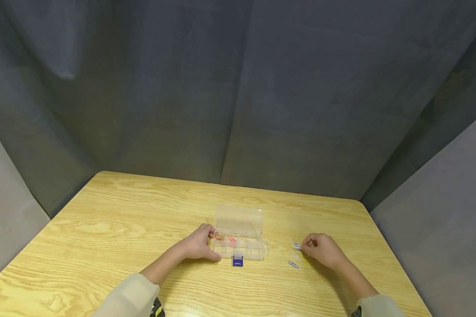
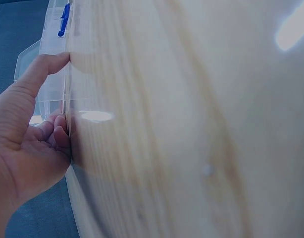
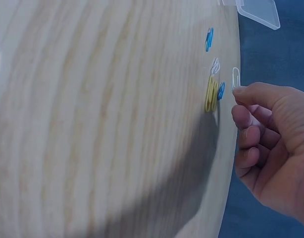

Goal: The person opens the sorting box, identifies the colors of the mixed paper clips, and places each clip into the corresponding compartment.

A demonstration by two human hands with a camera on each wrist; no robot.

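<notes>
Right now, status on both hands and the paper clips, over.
Left hand holding the clear organizer box, lid open. Right hand pinching a white paper clip. Loose clips on table beside it. Nothing in the way.

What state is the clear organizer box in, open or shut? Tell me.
Open. The clear organizer box has its lid swung back behind the tray, exposing paper clips in the compartments.

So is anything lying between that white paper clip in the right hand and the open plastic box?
Nothing visible. The right hand pinches a white paper clip above the loose clips. Between it and the open box, steadied by the left hand, there is only bare table.
</notes>
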